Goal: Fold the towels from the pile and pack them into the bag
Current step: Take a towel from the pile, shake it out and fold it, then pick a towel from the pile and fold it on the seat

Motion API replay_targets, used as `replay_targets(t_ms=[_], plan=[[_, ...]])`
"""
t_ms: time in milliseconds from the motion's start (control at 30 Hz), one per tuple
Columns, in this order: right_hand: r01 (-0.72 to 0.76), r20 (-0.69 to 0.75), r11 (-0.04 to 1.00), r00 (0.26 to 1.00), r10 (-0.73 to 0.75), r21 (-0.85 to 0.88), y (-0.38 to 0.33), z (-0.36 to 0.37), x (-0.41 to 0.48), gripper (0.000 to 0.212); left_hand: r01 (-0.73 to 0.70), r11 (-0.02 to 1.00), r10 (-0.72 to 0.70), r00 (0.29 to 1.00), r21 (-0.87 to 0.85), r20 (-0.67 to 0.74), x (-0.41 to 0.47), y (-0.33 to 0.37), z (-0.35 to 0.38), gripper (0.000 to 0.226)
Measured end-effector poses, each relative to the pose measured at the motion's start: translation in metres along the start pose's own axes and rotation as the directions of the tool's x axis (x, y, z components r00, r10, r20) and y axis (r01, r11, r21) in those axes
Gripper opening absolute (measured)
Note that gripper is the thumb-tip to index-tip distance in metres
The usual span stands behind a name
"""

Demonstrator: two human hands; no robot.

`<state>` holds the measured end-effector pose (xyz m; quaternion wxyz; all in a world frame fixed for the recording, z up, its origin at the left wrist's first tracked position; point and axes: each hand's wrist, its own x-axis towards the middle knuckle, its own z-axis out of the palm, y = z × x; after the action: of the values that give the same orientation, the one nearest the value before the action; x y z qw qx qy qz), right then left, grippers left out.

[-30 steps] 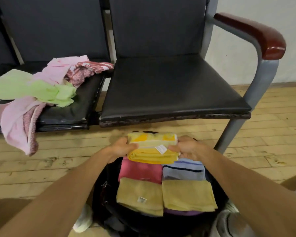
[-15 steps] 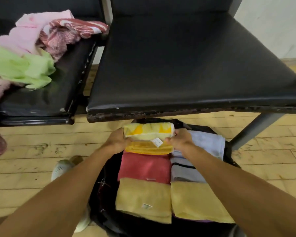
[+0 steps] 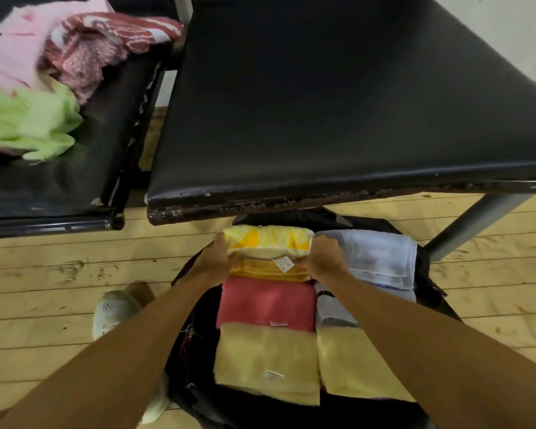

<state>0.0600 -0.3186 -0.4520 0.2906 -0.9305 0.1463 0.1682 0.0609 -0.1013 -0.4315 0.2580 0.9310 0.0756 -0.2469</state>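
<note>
A folded yellow-and-white towel (image 3: 268, 243) sits at the far end of an open black bag (image 3: 195, 382) on the floor, gripped at both ends. The left hand (image 3: 212, 261) holds its left end and the right hand (image 3: 324, 260) its right end, the fingers of each curled round the folded layers and clamped on the cloth. A small white label (image 3: 283, 263) lies on the towel's near edge between the two hands.

Other folded towels fill the bag in two rows. Just behind the held one, toward the person, lies a pinkish-red towel (image 3: 266, 301), and nearer again a pale yellow towel (image 3: 266, 360) with a small tag on it. In the right-hand row a light blue towel (image 3: 375, 258) lies just beside the right hand, then a grey striped towel (image 3: 331, 308) partly hidden under the right forearm, then a second pale yellow towel (image 3: 347, 366).

The bag stands on a scuffed wooden plank floor (image 3: 44, 274), its far edge tucked beneath the worn front edge of a black padded seat (image 3: 322, 103); a grey metal leg (image 3: 471, 224) slants down at the right. On the neighbouring black seat (image 3: 75, 181) to the left lies the unfolded pile — a light green towel (image 3: 28, 122), a pale pink towel (image 3: 19, 57) and a red-and-white patterned towel (image 3: 99, 41), heaped and touching. A pale shoe (image 3: 112, 308) shows on the floor left of the bag, just beside the left forearm.
</note>
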Motion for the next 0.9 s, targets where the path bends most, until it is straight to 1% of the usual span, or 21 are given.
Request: replay_targets(t_ms=[100, 133, 167, 233, 300, 400, 467, 533, 600, 700, 767, 833, 900], plan=[[0.079, 0.04, 0.979, 0.997, -0.073, -0.186, -0.008, -0.013, -0.006, 0.064, 0.01, 0.998, -0.013, 0.999, 0.068, 0.044, -0.004, 0.004, -0.015, 0.067], [0.103, 0.048, 0.973, 0.994, -0.095, -0.206, -0.01, -0.018, -0.008, 0.063, 0.006, 0.997, -0.01, 0.998, 0.075, 0.057, -0.008, 0.006, -0.02, 0.067], [0.124, 0.062, 0.966, 0.992, -0.113, -0.225, -0.01, -0.023, -0.01, 0.058, -0.006, 0.997, 0.001, 0.997, 0.071, 0.074, -0.014, 0.009, -0.027, 0.066], [0.146, 0.11, 0.957, 0.986, -0.122, -0.251, -0.01, -0.037, -0.018, 0.048, -0.07, 0.995, 0.061, 0.992, 0.075, 0.113, -0.03, 0.017, -0.04, 0.068], [0.169, 0.17, 0.947, 0.977, -0.126, -0.272, -0.009, -0.054, -0.028, 0.045, -0.137, 0.985, 0.12, 0.982, 0.109, 0.143, -0.046, 0.025, -0.052, 0.071], [0.272, 0.254, 0.911, 0.947, -0.196, -0.312, -0.015, -0.088, -0.05, 0.039, -0.199, 0.964, 0.168, 0.97, 0.176, 0.176, -0.069, 0.037, -0.072, 0.063], [0.331, 0.291, 0.896, 0.925, -0.246, -0.296, -0.024, -0.109, -0.068, 0.032, -0.225, 0.962, 0.192, 0.959, 0.153, 0.207, -0.091, 0.048, -0.089, 0.053], [0.378, 0.312, 0.9, 0.9, -0.303, -0.216, -0.034, -0.128, -0.085, 0.022, -0.243, 0.968, 0.224, 0.947, 0.056, 0.231, -0.116, 0.061, -0.108, 0.041], [0.428, 0.327, 0.895, 0.87, -0.37, -0.127, -0.049, -0.145, -0.104, 0.017, -0.264, 0.963, 0.267, 0.934, -0.046, 0.236, -0.143, 0.071, -0.128, 0.03], [0.501, 0.307, 0.865, 0.825, -0.474, -0.013, -0.079, -0.168, -0.128, 0.015, -0.329, 0.932, 0.351, 0.923, -0.151, 0.156, -0.175, 0.077, -0.156, 0.021], [0.542, 0.24, 0.839, 0.808, -0.537, 0.055, -0.101, -0.178, -0.141, 0.015, -0.366, 0.908, 0.386, 0.92, -0.201, 0.066, -0.188, 0.073, -0.175, 0.019], [0.566, 0.159, 0.815, 0.8, -0.579, 0.122, -0.124, -0.181, -0.149, 0.013, -0.388, 0.897, 0.391, 0.92, -0.213, -0.029, -0.195, 0.063, -0.193, 0.018], [0.597, 0.063, 0.788, 0.79, -0.61, 0.147, -0.15, -0.178, -0.15, 0.013, -0.391, 0.903, 0.372, 0.919, -0.178, -0.132, -0.195, 0.045, -0.21, 0.018]])
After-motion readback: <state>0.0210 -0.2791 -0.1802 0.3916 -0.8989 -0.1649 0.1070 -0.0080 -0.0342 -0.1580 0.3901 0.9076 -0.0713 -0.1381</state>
